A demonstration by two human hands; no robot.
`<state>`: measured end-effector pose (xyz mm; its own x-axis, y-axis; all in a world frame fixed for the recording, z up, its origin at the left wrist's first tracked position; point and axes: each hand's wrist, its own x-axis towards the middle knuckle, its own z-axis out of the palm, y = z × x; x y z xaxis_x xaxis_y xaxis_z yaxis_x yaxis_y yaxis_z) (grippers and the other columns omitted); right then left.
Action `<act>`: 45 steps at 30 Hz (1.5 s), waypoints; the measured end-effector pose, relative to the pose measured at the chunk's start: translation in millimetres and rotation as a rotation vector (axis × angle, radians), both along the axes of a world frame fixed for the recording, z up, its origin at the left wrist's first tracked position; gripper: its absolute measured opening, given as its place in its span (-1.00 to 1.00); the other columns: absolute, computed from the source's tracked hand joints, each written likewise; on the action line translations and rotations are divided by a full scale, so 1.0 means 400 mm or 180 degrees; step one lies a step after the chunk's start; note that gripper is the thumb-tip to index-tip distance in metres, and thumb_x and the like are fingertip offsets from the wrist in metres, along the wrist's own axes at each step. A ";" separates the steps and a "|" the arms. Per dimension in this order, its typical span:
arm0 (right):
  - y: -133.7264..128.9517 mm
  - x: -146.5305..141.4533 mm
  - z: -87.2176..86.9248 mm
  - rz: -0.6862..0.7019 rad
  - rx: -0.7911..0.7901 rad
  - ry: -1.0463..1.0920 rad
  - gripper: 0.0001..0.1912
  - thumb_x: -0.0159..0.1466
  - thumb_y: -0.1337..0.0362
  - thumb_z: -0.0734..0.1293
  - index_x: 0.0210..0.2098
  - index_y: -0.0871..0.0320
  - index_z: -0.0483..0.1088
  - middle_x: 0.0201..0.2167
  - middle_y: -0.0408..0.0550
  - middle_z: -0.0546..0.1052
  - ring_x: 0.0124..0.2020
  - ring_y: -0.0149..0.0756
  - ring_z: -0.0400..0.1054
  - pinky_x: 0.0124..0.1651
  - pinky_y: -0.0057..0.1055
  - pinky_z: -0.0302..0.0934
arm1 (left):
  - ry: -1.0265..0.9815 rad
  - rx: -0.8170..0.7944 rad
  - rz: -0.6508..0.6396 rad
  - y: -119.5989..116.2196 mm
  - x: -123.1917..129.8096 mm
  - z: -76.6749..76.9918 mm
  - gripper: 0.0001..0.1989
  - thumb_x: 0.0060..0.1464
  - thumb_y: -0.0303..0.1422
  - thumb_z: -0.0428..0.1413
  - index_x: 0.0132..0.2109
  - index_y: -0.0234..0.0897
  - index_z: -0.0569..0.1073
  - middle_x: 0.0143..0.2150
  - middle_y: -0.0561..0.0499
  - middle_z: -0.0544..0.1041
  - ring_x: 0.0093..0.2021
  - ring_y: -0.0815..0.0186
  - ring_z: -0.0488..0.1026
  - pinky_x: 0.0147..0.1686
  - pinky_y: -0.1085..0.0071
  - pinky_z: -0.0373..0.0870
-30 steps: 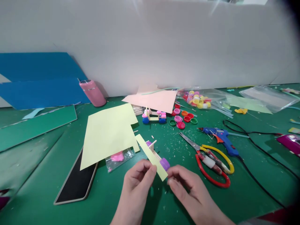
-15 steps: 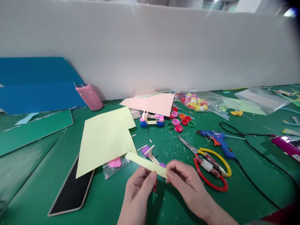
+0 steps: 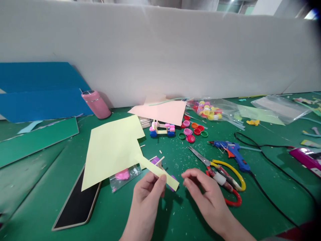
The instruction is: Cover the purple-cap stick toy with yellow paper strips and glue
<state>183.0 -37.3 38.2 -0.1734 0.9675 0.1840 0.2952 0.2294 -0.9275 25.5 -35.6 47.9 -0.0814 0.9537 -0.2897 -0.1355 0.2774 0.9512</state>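
Note:
A narrow pale yellow paper strip [image 3: 172,182] is pinched between the thumb and fingers of my left hand [image 3: 149,197]. Its far end overlaps the large pale yellow sheet [image 3: 112,150]. Just right of the strip's near end is my right hand [image 3: 207,197], thumb and fingers a little apart with nothing between them. Under and behind the strip lies a purple piece with thin pale sticks [image 3: 160,161], partly hidden. Scissors with red and yellow handles [image 3: 229,164] lie beside my right hand. A small blue and pink wheeled model [image 3: 162,130] stands farther back.
A blue glue gun [image 3: 232,150] with a black cord lies at the right. Bottle caps [image 3: 190,138] and pink paper [image 3: 163,112] are toward the back. A phone [image 3: 77,204] lies at the left, a pink cup [image 3: 96,104] behind it. A white partition [image 3: 155,50] borders the table.
My right hand has let go of the strip and moved slightly right. The strip's near end now points more downward, while my left hand still holds it.

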 end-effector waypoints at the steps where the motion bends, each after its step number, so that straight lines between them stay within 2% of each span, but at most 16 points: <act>1: 0.000 0.001 -0.002 -0.0035 0.0347 -0.0179 -0.89 0.25 0.36 0.19 -0.23 0.08 0.29 -0.34 -0.12 0.38 -0.37 -0.38 0.26 -0.34 -0.49 0.18 | 0.0009 0.0011 -0.0012 0.001 0.001 -0.001 -0.74 0.01 -0.28 0.09 -0.56 -0.28 0.29 -0.61 0.15 0.21 -0.53 0.43 0.11 -0.52 0.51 0.08; 3: 0.001 -0.002 -0.004 -0.0039 0.1033 -0.0562 -0.80 0.19 0.44 0.24 -0.21 0.09 0.30 -0.30 -0.07 0.35 -0.32 -0.34 0.26 -0.29 -0.44 0.19 | 0.0039 0.0055 -0.0016 0.002 0.006 -0.001 -0.74 0.02 -0.30 0.08 -0.56 -0.28 0.28 -0.62 0.16 0.20 -0.54 0.43 0.10 -0.52 0.51 0.07; 5: 0.002 -0.008 -0.002 -0.0009 0.1444 -0.0887 -0.79 0.15 0.47 0.26 -0.23 0.10 0.33 -0.34 -0.07 0.33 -0.34 -0.32 0.25 -0.33 -0.41 0.19 | 0.0068 0.0092 -0.0019 0.002 0.013 0.002 -0.75 0.02 -0.31 0.07 -0.56 -0.28 0.28 -0.61 0.16 0.19 -0.54 0.44 0.09 -0.53 0.51 0.06; 9: 0.004 -0.024 0.005 -0.0147 0.1594 -0.0901 -0.88 0.15 0.43 0.29 -0.35 0.10 0.40 -0.46 -0.11 0.32 -0.43 -0.35 0.21 -0.41 -0.42 0.14 | 0.0057 0.0089 -0.0020 0.000 0.023 0.022 -0.76 0.01 -0.34 0.07 -0.57 -0.29 0.29 -0.62 0.16 0.19 -0.54 0.44 0.09 -0.54 0.52 0.07; 11: 0.006 -0.032 0.006 -0.0204 0.1258 -0.0408 -0.91 0.17 0.42 0.29 -0.39 0.12 0.39 -0.47 -0.12 0.35 -0.42 -0.37 0.22 -0.38 -0.44 0.15 | 0.0001 0.0178 -0.0098 -0.004 0.023 0.035 -0.80 0.01 -0.34 0.07 -0.53 -0.29 0.35 -0.58 0.13 0.26 -0.52 0.43 0.14 -0.51 0.52 0.11; 14: 0.006 -0.046 0.002 -0.0294 0.0001 0.0721 -0.94 0.19 0.32 0.29 -0.42 0.14 0.34 -0.51 -0.19 0.34 -0.47 -0.45 0.21 -0.42 -0.53 0.13 | -0.0045 0.0264 -0.0218 -0.011 0.022 0.046 -0.90 -0.01 -0.37 0.08 -0.40 -0.29 0.46 -0.49 0.07 0.38 -0.45 0.40 0.24 -0.41 0.51 0.20; 17: 0.004 -0.062 -0.006 -0.0349 -0.1100 0.1756 -0.85 0.18 0.22 0.30 -0.43 0.17 0.32 -0.58 -0.25 0.30 -0.55 -0.53 0.14 -0.49 -0.60 0.08 | -0.0052 0.0171 -0.0152 -0.014 0.024 0.038 -0.86 -0.05 -0.36 0.13 -0.29 -0.27 0.49 -0.41 0.04 0.44 -0.38 0.35 0.32 -0.35 0.49 0.26; 19: 0.002 -0.074 -0.006 -0.0292 -0.1384 0.2075 -0.83 0.16 0.21 0.32 -0.44 0.19 0.33 -0.57 -0.24 0.33 -0.56 -0.54 0.13 -0.49 -0.62 0.07 | -0.0119 0.0156 -0.0126 -0.012 0.027 0.026 -0.84 -0.07 -0.34 0.15 -0.27 -0.25 0.49 -0.38 0.03 0.46 -0.35 0.33 0.35 -0.34 0.48 0.29; 21: -0.001 -0.083 -0.001 -0.0232 -0.1414 0.2059 -0.82 0.14 0.21 0.34 -0.46 0.21 0.34 -0.56 -0.22 0.35 -0.55 -0.54 0.14 -0.48 -0.62 0.07 | -0.0152 0.0255 -0.0088 -0.008 0.028 0.013 -0.88 -0.07 -0.33 0.16 -0.32 -0.24 0.49 -0.40 0.05 0.45 -0.37 0.34 0.35 -0.35 0.49 0.29; 24: -0.004 -0.081 0.010 -0.0120 -0.1297 0.1688 -0.80 0.15 0.19 0.33 -0.48 0.20 0.33 -0.58 -0.22 0.35 -0.55 -0.52 0.15 -0.48 -0.61 0.09 | -0.0117 0.0420 0.0013 -0.002 0.028 0.001 -0.93 -0.05 -0.35 0.15 -0.43 -0.24 0.47 -0.46 0.09 0.42 -0.43 0.40 0.30 -0.40 0.54 0.25; 27: -0.003 -0.037 0.007 -0.0221 -0.1041 0.0968 -0.82 0.20 0.16 0.26 -0.39 0.16 0.36 -0.52 -0.17 0.40 -0.50 -0.45 0.22 -0.45 -0.56 0.14 | -0.0144 0.0381 0.0073 0.004 0.026 -0.003 -0.89 -0.01 -0.34 0.13 -0.46 -0.25 0.44 -0.51 0.12 0.36 -0.46 0.44 0.24 -0.44 0.57 0.19; 32: -0.002 0.135 -0.054 -0.1005 -0.0064 -0.0749 -0.81 0.19 0.23 0.22 -0.20 0.09 0.33 -0.23 -0.02 0.42 -0.25 -0.23 0.34 -0.22 -0.34 0.26 | -0.0475 -0.0006 0.0176 0.017 0.020 -0.002 -0.88 -0.02 -0.34 0.13 -0.47 -0.27 0.43 -0.54 0.13 0.31 -0.49 0.46 0.21 -0.45 0.57 0.17; 35: -0.011 0.230 -0.096 -0.1041 0.0136 -0.1874 -0.63 0.11 0.31 0.22 -0.06 0.10 0.24 -0.04 0.05 0.32 -0.03 -0.09 0.24 -0.02 -0.15 0.17 | -0.0846 -0.0167 0.0275 0.028 0.019 -0.003 -0.89 -0.04 -0.37 0.15 -0.48 -0.29 0.43 -0.57 0.14 0.31 -0.53 0.48 0.22 -0.47 0.57 0.18; 39: -0.016 0.278 -0.116 -0.0786 -0.0110 -0.2495 -0.51 0.03 0.36 0.19 0.00 0.15 0.16 -0.02 0.08 0.29 -0.02 -0.09 0.24 0.00 -0.14 0.16 | -0.1245 -0.0277 0.0302 0.036 0.020 -0.009 -0.91 -0.08 -0.40 0.18 -0.48 -0.31 0.43 -0.57 0.14 0.32 -0.55 0.50 0.23 -0.48 0.56 0.21; 43: 0.008 0.276 -0.096 -0.0896 -0.0496 -0.2791 -0.51 -0.01 0.35 0.21 -0.05 0.23 0.20 -0.15 0.13 0.39 -0.14 -0.04 0.33 -0.10 -0.15 0.22 | -0.1403 -0.0290 0.0338 0.032 0.017 -0.006 -0.91 -0.08 -0.43 0.18 -0.48 -0.32 0.42 -0.56 0.13 0.34 -0.55 0.50 0.24 -0.47 0.56 0.23; 45: 0.020 0.271 -0.079 -0.0897 -0.0736 -0.2707 -0.57 -0.02 0.35 0.23 -0.11 0.20 0.24 -0.17 0.11 0.41 -0.19 -0.04 0.35 -0.15 -0.15 0.24 | -0.1444 -0.0275 0.0322 0.029 0.016 -0.001 -0.90 -0.06 -0.43 0.17 -0.48 -0.32 0.41 -0.56 0.13 0.34 -0.55 0.50 0.23 -0.46 0.56 0.23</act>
